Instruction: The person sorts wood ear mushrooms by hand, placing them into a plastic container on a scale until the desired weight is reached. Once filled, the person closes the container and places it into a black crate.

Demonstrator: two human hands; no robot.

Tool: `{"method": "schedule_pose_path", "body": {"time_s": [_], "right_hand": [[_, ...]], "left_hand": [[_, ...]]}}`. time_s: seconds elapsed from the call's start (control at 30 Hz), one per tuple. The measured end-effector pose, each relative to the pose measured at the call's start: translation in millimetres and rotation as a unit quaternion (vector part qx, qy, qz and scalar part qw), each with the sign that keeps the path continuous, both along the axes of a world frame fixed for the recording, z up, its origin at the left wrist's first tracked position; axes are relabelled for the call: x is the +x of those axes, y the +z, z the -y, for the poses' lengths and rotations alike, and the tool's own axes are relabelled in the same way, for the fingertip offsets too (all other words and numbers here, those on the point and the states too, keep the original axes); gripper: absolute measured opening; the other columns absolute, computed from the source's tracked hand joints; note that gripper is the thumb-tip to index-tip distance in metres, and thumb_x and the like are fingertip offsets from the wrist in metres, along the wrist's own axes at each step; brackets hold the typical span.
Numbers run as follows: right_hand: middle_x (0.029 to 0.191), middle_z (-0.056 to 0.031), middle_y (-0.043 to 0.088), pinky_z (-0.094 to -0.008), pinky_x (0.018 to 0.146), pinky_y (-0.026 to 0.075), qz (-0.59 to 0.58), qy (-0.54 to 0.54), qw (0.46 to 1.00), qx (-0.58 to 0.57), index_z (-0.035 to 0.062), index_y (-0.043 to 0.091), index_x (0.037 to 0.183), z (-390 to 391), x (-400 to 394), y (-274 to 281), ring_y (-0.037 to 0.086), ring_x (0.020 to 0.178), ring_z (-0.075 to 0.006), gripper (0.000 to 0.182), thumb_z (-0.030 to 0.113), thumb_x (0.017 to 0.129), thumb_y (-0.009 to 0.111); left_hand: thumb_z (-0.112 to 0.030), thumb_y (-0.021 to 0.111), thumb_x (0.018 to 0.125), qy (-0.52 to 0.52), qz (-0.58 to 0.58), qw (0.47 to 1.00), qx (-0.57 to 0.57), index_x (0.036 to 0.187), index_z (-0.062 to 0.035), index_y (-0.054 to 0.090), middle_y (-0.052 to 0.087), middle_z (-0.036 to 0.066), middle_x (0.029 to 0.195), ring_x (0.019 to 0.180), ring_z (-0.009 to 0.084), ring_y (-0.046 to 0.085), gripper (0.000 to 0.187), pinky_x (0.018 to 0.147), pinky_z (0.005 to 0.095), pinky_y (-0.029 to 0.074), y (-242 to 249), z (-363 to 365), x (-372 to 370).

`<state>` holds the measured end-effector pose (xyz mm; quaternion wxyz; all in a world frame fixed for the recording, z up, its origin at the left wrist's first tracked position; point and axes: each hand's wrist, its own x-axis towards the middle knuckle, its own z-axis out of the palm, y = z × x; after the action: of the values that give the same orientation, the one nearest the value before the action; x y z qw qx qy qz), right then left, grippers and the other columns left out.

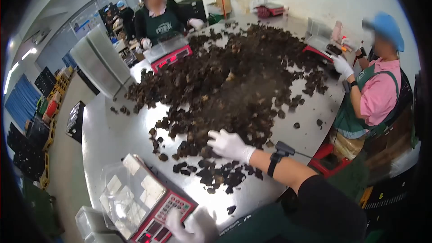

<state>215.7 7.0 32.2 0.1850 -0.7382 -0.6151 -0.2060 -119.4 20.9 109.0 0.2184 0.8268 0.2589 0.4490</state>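
My right hand (227,146), in a white glove, reaches over the near edge of a large heap of dark brown pieces (243,81), its fingers spread and nothing visible held in them. A dark band and a small black device sit on that wrist. Lower down, my left hand (186,227), also gloved in white, is beside the keypad of a red scale (173,204); its fingers are blurred. On the scale's plate rests a clear plastic container (119,198). Small loose dark pieces (220,175) lie on the metal table (101,139) between the hands.
Clear trays (87,222) are stacked by the near scale; taller stacked trays (101,58) stand at the left edge. Across the table a person (157,22) works at another red scale (171,58). A person in pink (380,90) sits at the right by a third scale (317,54).
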Motion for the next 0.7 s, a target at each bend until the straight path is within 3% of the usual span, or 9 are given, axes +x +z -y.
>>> {"method": "schedule_pose_path", "body": {"time_s": [0.07,0.1,0.17,0.27,0.33,0.4,0.47,0.6,0.7], "right_hand": [[0.087,-0.0021,0.055,-0.032,0.044,0.05,0.025,0.009,0.997,0.069,0.0158,0.061,0.071,-10,12,-10,0.058,0.073,-0.0195,0.008,0.018,0.077,0.065],[0.088,-0.0028,0.059,-0.0339,0.049,0.052,0.014,-0.025,0.999,0.035,0.0151,0.061,0.069,-8,10,-1,0.06,0.074,-0.0205,0.01,0.018,0.079,0.064],[0.101,-0.0032,0.067,-0.0341,0.068,0.057,-0.174,-0.001,0.972,0.161,0.0132,0.071,0.08,-6,19,-12,0.068,0.082,-0.0232,0.009,0.017,0.084,0.064],[0.093,-0.0072,0.07,-0.0313,0.071,0.055,-0.267,-0.035,0.932,0.244,0.0099,0.073,0.085,-11,38,-13,0.069,0.081,-0.0261,0.007,0.011,0.079,0.07],[0.087,-0.0071,0.072,-0.03,0.07,0.053,-0.407,-0.072,0.895,0.171,0.0059,0.073,0.088,-5,47,1,0.069,0.079,-0.0207,0.01,0.007,0.078,0.071],[0.092,-0.001,0.072,-0.0283,0.069,0.051,-0.712,-0.029,0.674,0.195,0.0009,0.074,0.102,-4,47,16,0.066,0.081,-0.0107,0.017,0.011,0.09,0.068],[0.098,-0.0006,0.072,-0.0277,0.069,0.053,-0.818,-0.014,0.547,0.179,0.0055,0.072,0.112,0,36,47,0.067,0.082,-0.011,0.02,0.016,0.095,0.066],[0.104,-0.0008,0.072,-0.0293,0.071,0.057,-0.877,-0.056,0.459,0.127,0.0103,0.069,0.115,1,5,85,0.07,0.085,-0.0121,0.022,0.022,0.097,0.064],[0.105,-0.003,0.073,-0.0316,0.073,0.06,-0.918,0.049,0.368,0.142,0.0123,0.068,0.116,-16,-3,63,0.072,0.087,-0.0145,0.024,0.028,0.099,0.06]], "left_hand": [[-0.003,0.059,0.097,0.089,-0.028,0.992,0.084,0.134,0.0044,0.053,0.055,0.022,0.129,0.116,0.0346,0.054,0.039,0.104,0.0451,0.042,5,-26,-43],[0.0,0.057,0.087,0.169,-0.044,0.98,0.095,0.133,0.0058,0.052,0.057,0.023,0.13,0.12,0.0384,0.053,0.047,0.104,0.0461,0.04,5,-37,-64],[0.006,0.048,0.092,0.204,-0.077,0.969,0.116,0.135,0.007,0.051,0.053,0.022,0.136,0.127,0.0363,0.05,0.043,0.107,0.0478,0.038,37,-52,-87],[0.017,0.044,0.081,0.312,-0.129,0.941,0.033,0.134,0.0027,0.053,0.052,0.018,0.14,0.135,0.0374,0.045,0.055,0.113,0.0492,0.036,32,-76,-119],[0.016,0.045,0.077,0.299,-0.2,0.931,0.055,0.133,0.0005,0.055,0.053,0.017,0.139,0.136,0.0369,0.045,0.058,0.115,0.0508,0.033,27,-87,-138],[0.016,0.047,0.074,0.278,-0.272,0.918,0.075,0.132,-0.0017,0.056,0.053,0.016,0.138,0.137,0.0363,0.044,0.062,0.117,0.0523,0.03,19,-93,-145],[0.014,0.048,0.07,0.301,-0.337,0.891,0.047,0.131,-0.0043,0.058,0.054,0.015,0.138,0.136,0.0339,0.045,0.065,0.118,0.057,0.024,9,-88,-135],[0.005,0.061,0.083,0.276,-0.285,0.911,0.109,0.114,-0.0062,0.065,0.064,0.009,0.119,0.12,0.0285,0.056,0.034,0.119,0.0573,0.022,0,-93,-129],[-0.002,0.066,0.087,0.245,-0.254,0.927,0.127,0.105,-0.0074,0.068,0.066,0.007,0.108,0.11,0.0265,0.06,0.019,0.118,0.0542,0.025,9,-88,-100]]}}
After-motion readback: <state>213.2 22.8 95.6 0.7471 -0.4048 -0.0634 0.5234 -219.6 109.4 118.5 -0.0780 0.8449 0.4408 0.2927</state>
